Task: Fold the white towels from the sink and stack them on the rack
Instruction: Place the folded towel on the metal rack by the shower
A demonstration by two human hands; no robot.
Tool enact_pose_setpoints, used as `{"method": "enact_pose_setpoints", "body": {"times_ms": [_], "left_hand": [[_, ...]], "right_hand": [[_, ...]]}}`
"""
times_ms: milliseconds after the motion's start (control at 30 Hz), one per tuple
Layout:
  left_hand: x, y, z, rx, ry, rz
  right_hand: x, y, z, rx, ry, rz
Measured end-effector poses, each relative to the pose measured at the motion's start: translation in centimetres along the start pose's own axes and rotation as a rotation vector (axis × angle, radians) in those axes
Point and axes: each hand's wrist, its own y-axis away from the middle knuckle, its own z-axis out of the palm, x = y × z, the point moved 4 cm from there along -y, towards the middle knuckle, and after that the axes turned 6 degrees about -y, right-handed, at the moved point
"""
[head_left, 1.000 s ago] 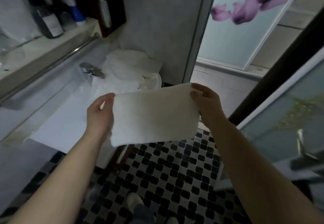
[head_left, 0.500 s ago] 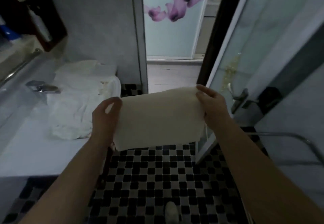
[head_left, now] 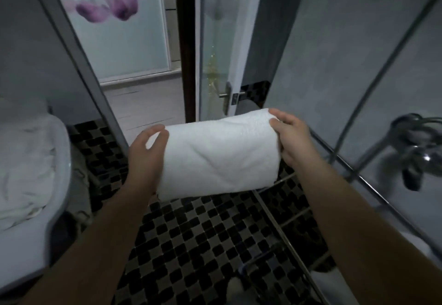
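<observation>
The folded white towel [head_left: 218,154] is held in the air between both hands, a soft roll tilted up a little toward its right end. The left hand [head_left: 146,154] grips the towel's left end, fingers curled over its top corner; the right hand [head_left: 293,137] grips the right end the same way. Just below and right of the towel run the chrome bars of the rack [head_left: 339,161] - the towel's lower right corner overlaps them. Well left of the towel, the sink [head_left: 62,161] holds more white towels [head_left: 26,173] in a loose heap. Under the towel lies the checkered floor [head_left: 191,233].
</observation>
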Motion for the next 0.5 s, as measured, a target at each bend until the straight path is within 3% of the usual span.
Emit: {"method": "enact_pose_setpoints", "body": {"times_ms": [500], "left_hand": [[1.2, 10.0, 17.3, -0.14, 0.028, -0.139]], "right_hand": [[-1.8, -1.3, -19.6, 0.014, 0.093, -0.058]]}}
